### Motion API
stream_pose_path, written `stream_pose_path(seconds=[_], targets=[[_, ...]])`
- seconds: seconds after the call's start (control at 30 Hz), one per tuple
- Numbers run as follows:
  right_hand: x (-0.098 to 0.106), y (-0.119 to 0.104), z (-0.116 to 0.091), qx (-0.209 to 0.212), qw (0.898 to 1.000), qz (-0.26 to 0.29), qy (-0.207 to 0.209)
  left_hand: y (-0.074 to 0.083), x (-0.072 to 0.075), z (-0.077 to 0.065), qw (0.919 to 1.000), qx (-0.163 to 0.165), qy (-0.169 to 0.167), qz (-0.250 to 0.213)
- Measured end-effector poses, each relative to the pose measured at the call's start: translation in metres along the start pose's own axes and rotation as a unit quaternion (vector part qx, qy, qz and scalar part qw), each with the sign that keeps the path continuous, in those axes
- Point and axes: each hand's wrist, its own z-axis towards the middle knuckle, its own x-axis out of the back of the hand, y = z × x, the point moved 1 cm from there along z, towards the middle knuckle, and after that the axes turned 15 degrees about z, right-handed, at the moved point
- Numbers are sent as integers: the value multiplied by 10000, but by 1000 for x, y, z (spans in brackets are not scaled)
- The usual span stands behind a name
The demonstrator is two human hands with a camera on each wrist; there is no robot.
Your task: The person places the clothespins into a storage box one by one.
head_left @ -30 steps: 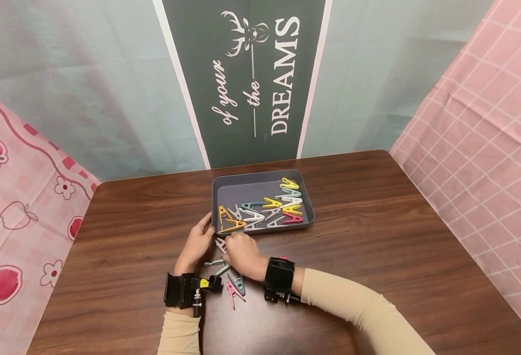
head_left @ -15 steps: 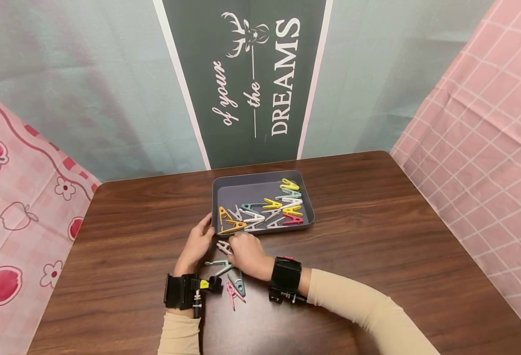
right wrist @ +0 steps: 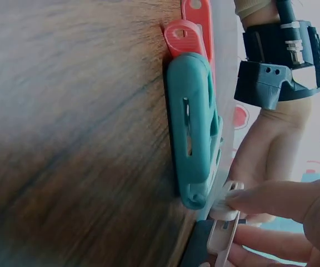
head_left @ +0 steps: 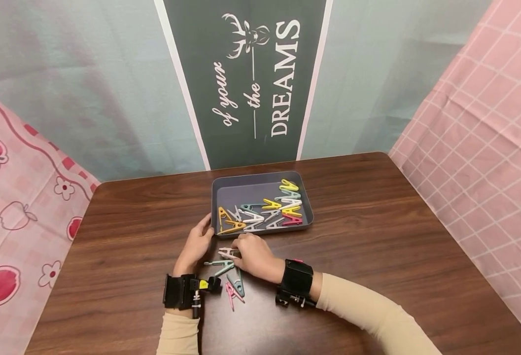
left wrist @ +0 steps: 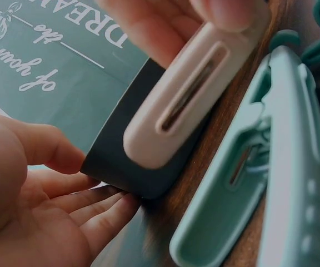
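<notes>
My left hand (head_left: 196,246) holds the near left corner of a grey tray (head_left: 244,191), its fingers against the corner in the left wrist view. Just in front of the tray, my right hand (head_left: 257,257) pinches a whitish clothespin (head_left: 227,252) between thumb and fingers; the left wrist view shows this pin (left wrist: 174,105) close up, overlapping the tray's wall. Between the hands and nearer the body lie a mint green clothespin (head_left: 225,266), a teal clothespin (head_left: 235,284) and a pink clothespin (head_left: 232,294).
Several clothespins lie in the tray, among them orange (head_left: 233,227), white (head_left: 253,216), yellow (head_left: 290,185) and red (head_left: 292,220) ones, along its front and right sides. The brown wooden table (head_left: 375,222) reaches back to curtains and a dark printed panel (head_left: 260,98).
My right hand has drawn back slightly to the right and toward the body, bringing the whitish clothespin away from the tray's front wall. My left hand stays at the tray's corner.
</notes>
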Motion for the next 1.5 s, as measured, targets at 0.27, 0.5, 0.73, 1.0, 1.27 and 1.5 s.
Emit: stream_pose_path(seconds=[0.27, 0.5, 0.73, 1.0, 1.27, 1.5], targets=[[8, 8, -5, 88, 9998, 72, -140, 0, 0, 0, 10000, -25, 47, 72], [20, 14, -7, 99, 9981, 434, -423, 0, 0, -1, 9999, -105, 90, 42], [39, 15, -10, 308, 9976, 454, -413, 2, 0, -1, 9999, -150, 62, 24], [53, 19, -9, 328, 9970, 474, -526, 1, 0, -1, 9999, -94, 49, 93], [62, 26, -7, 402, 9973, 376, -493, 1, 1, -1, 9998, -117, 69, 131], [66, 34, -4, 295, 9978, 401, -441, 0, 0, -1, 9998, -25, -11, 177]])
